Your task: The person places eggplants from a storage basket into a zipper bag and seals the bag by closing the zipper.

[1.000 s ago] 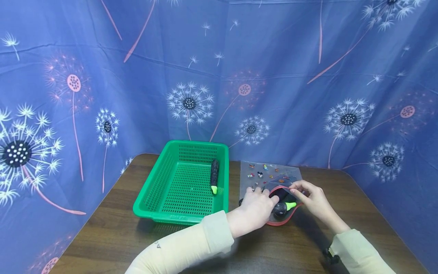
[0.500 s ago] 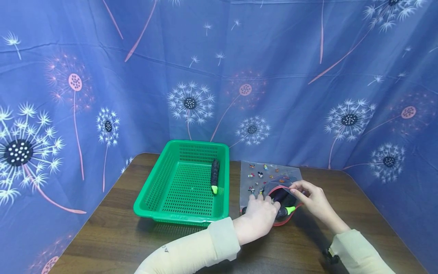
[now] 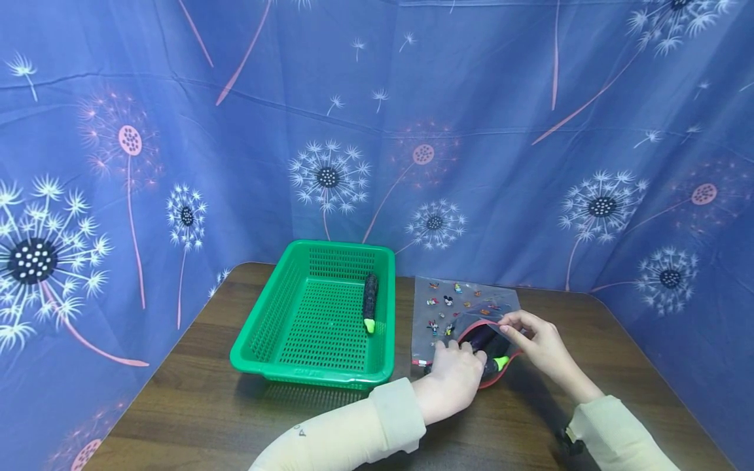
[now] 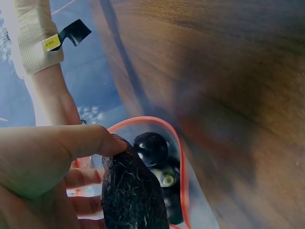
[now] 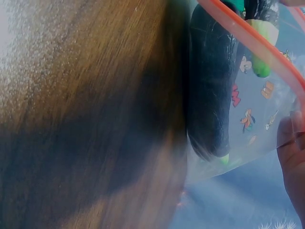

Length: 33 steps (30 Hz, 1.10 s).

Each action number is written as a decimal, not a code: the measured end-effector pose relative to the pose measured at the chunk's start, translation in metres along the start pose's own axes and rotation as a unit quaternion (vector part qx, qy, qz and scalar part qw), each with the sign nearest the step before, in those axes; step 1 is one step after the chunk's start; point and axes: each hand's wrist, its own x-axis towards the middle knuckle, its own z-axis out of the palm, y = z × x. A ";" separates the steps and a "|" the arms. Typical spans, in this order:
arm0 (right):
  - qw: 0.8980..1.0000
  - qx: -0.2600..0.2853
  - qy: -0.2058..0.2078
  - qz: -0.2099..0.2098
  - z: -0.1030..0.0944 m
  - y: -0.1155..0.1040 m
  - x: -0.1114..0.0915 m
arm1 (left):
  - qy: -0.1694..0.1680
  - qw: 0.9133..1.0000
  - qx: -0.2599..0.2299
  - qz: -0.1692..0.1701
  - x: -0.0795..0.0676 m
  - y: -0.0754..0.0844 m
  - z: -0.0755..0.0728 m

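Note:
My left hand grips a dark, wrinkled eggplant between thumb and fingers. Its bright green stem end points right, into the mouth of a clear zip bag printed with small cartoon figures. With thumb and forefinger, my right hand pinches the bag's red rim and holds the mouth open. Other dark eggplants lie inside the bag; one large eggplant shows through the plastic in the right wrist view. The left hand covers part of the held eggplant in the head view.
A green perforated basket stands left of the bag, with one dark eggplant along its right side. Both rest on a brown wooden table. A blue dandelion-print curtain hangs around the back and sides.
My left hand has moved slightly right with the eggplant, bringing it further into the bag's mouth. The right hand keeps its place on the rim.

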 end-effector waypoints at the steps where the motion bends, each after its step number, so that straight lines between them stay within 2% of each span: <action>1: 1.000 0.000 0.000 0.000 0.000 0.000 0.000 | -0.002 1.000 -0.001 -0.002 0.001 0.001 0.001; 12: 1.000 0.004 0.003 -0.006 0.001 0.000 0.001 | 0.036 0.999 0.013 -0.017 0.005 0.013 0.010; 22: 1.000 0.000 -0.005 -0.014 0.004 -0.001 0.000 | 0.040 0.999 0.012 -0.030 0.010 0.020 0.017; 25: 1.000 -0.003 -0.003 -0.019 0.004 -0.008 0.001 | 0.048 0.998 0.014 -0.029 0.012 0.021 0.020; 31: 1.000 0.001 -0.002 -0.021 -0.003 -0.038 0.003 | 0.053 0.998 0.008 -0.032 0.014 0.023 0.020; 33: 1.000 0.001 -0.001 -0.020 -0.003 -0.041 0.003 | 0.051 0.998 0.008 -0.032 0.015 0.024 0.019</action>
